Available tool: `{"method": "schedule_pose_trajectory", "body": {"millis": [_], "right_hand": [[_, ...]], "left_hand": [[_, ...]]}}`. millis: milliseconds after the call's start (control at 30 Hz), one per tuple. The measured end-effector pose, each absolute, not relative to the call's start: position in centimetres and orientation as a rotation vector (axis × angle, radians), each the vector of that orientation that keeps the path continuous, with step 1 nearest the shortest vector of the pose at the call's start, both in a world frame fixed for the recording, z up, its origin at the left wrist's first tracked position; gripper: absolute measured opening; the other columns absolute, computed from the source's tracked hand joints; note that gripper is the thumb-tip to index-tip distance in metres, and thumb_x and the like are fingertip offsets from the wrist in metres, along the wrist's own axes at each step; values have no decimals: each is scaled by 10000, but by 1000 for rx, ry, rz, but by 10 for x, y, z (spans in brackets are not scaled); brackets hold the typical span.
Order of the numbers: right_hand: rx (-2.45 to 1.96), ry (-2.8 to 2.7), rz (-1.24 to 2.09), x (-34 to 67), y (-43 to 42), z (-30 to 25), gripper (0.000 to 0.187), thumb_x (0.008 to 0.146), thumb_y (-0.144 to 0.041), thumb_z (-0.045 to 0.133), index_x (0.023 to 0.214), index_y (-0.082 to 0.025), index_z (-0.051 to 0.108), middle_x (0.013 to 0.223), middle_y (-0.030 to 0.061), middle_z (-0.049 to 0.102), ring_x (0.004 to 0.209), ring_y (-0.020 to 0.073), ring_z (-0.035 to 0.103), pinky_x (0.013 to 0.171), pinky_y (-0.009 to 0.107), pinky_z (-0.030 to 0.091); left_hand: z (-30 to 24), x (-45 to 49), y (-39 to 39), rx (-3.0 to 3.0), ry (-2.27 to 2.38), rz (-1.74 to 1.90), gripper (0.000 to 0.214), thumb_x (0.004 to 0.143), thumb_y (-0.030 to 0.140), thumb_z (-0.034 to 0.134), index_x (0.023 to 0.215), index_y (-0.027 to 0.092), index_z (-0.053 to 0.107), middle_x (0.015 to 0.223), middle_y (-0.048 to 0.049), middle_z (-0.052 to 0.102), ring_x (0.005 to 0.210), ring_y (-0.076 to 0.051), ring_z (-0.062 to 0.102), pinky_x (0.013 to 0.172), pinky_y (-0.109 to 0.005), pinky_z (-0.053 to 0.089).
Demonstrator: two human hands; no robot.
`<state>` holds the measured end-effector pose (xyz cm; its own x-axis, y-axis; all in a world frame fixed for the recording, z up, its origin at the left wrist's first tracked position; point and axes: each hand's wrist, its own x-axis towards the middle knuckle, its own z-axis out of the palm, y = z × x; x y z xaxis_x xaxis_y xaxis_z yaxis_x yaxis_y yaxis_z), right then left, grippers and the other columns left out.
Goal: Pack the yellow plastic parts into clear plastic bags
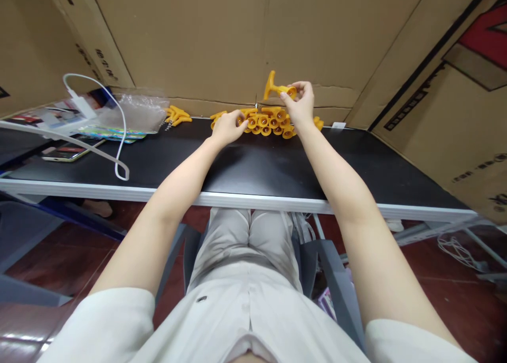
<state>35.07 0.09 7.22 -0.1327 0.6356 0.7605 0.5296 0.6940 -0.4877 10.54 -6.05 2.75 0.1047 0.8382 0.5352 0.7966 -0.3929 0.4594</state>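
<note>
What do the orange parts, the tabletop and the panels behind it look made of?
The orange piece in the right hand, like the pile at the left hand, looks like moulded plastic: uniform colour, slight sheen. The tabletop seems a smooth black laminate or mat with a pale edge; hard to tell which. The panels are brown cardboard, with folds and printed marks.

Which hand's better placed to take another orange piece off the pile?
Left, probably: the left hand rests on the orange pile, while the right hand is raised, holding a T-shaped piece.
</note>
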Motion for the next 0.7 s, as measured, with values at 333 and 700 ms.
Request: {"method": "schedule_pose_trajectory", "body": {"millis": [333, 700], "right_hand": [[-1460, -2271, -442, 323, -35, 69, 506, 1056, -85, 396, 1538, -119, 545, 1562, 228, 636, 1453, 368, 606, 1225, 545, 459], [-1510, -2341, -133, 334, 13, 81, 511, 1030, -335, 632, 1516, -182, 662, 1542, 164, 698, 1423, 378, 650, 1236, 575, 482]], "left_hand": [[41, 113, -79, 2353, 1859, 937, 304, 1026, 333, 574, 1127, 195, 826, 1083, -126, 818, 1102, -319, 719, 981, -405, 535], [36, 113, -73, 2421, 1780, 968, 279, 998, 305, 576, 1057, 192, 824, 1018, -113, 806, 1062, -305, 706, 989, -405, 534]]}}
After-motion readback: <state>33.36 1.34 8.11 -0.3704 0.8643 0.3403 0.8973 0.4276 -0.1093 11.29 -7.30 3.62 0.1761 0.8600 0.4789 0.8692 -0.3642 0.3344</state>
